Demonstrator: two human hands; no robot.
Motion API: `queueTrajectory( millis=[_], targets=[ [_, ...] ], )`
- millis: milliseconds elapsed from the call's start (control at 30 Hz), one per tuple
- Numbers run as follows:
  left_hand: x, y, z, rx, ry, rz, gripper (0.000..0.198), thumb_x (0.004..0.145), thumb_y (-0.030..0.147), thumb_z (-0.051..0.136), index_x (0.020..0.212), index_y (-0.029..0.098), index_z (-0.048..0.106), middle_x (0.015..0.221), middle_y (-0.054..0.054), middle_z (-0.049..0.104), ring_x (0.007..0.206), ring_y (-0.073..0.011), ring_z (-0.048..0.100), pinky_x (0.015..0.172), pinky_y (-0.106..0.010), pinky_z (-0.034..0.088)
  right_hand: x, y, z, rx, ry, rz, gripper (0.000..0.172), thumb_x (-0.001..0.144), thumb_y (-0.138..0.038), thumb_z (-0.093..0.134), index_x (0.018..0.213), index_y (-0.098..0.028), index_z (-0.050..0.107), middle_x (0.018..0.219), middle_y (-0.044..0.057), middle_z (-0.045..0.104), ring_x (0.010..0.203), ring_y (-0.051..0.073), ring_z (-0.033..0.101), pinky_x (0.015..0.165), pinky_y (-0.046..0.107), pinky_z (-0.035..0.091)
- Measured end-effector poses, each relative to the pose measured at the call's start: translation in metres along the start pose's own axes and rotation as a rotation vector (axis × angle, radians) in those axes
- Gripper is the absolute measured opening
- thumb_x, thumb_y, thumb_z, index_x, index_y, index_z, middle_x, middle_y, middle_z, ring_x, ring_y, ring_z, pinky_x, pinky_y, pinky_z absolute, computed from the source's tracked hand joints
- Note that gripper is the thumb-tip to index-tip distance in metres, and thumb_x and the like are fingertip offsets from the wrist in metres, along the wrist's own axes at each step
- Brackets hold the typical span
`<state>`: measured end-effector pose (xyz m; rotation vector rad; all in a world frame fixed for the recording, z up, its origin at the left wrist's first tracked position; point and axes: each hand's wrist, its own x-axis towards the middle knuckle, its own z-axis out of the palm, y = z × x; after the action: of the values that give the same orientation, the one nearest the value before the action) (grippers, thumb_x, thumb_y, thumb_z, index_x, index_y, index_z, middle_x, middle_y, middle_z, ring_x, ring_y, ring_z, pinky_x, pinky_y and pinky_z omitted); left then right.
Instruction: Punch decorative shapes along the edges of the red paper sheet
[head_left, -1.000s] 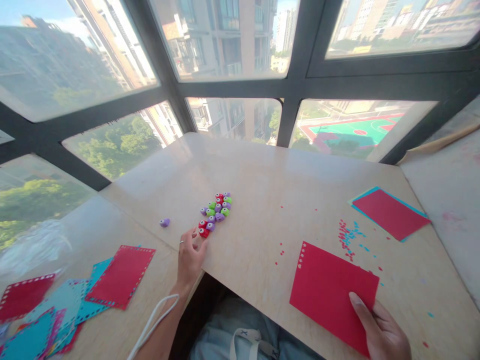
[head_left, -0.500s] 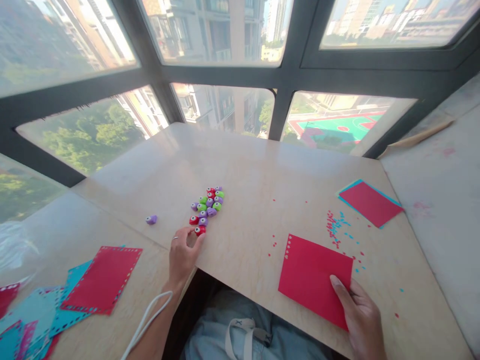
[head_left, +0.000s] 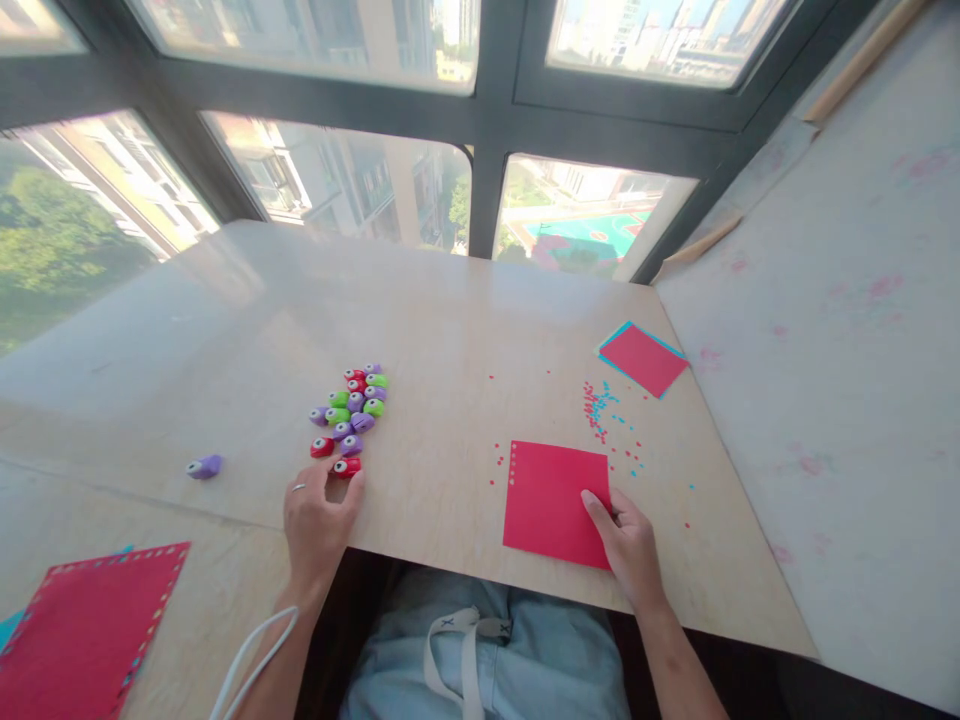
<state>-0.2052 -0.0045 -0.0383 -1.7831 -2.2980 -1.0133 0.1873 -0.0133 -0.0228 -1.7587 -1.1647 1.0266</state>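
Observation:
My left hand (head_left: 319, 517) rests on the table edge with its fingertips curled around a small red punch (head_left: 347, 467), the nearest piece of a cluster of red, green and purple punches (head_left: 351, 408). My right hand (head_left: 628, 541) grips the lower right corner of a red paper sheet (head_left: 553, 490), thumb on top. That sheet lies flat and has a row of punched holes down its left edge.
A lone purple punch (head_left: 205, 466) lies left of the cluster. Red and blue paper bits (head_left: 602, 412) are scattered behind the sheet. A red-on-blue sheet stack (head_left: 642, 358) lies at the far right. A punched red sheet (head_left: 88, 627) lies at the lower left. Windows (head_left: 360, 190) enclose the table.
The view has tilted down and to the right. My left fingers have closed onto the nearest red punch. My right hand still holds the red sheet's corner.

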Motion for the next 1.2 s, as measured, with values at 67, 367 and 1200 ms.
queueTrajectory(
  millis=[67,367,1200],
  targets=[
    [-0.002,0.0,0.002,-0.001,0.012,-0.005,0.031,0.085,0.037,0.056,0.105,0.015,0.063,0.103,-0.014,0.068,0.099,-0.0308,0.062,0.095,-0.047,0.046,0.0,0.001,0.0,-0.019,0.003,-0.006,0.046,0.082,-0.057,0.062,0.097,-0.015,0.07,0.091,0.01,0.073,0.08,0.025,0.065,0.072,0.034,0.052],
    [0.001,-0.006,-0.001,0.005,0.098,-0.092,0.031,0.085,0.028,0.053,0.113,0.015,0.062,0.111,-0.015,0.061,0.109,-0.0303,0.056,0.098,-0.047,0.046,-0.002,-0.004,-0.004,-0.045,0.01,0.005,0.047,0.077,-0.06,0.064,0.092,-0.016,0.071,0.078,0.006,0.071,0.077,0.026,0.066,0.066,0.031,0.053],
    [0.021,0.023,-0.003,-0.019,-0.18,-0.222,0.029,0.085,0.043,0.059,0.103,0.021,0.065,0.071,-0.001,0.065,0.062,-0.0194,0.061,0.062,-0.029,0.045,-0.001,-0.002,-0.003,-0.02,0.004,0.001,0.044,0.079,-0.059,0.064,0.088,-0.017,0.069,0.08,0.006,0.071,0.076,0.025,0.066,0.067,0.031,0.053]
  ],
)
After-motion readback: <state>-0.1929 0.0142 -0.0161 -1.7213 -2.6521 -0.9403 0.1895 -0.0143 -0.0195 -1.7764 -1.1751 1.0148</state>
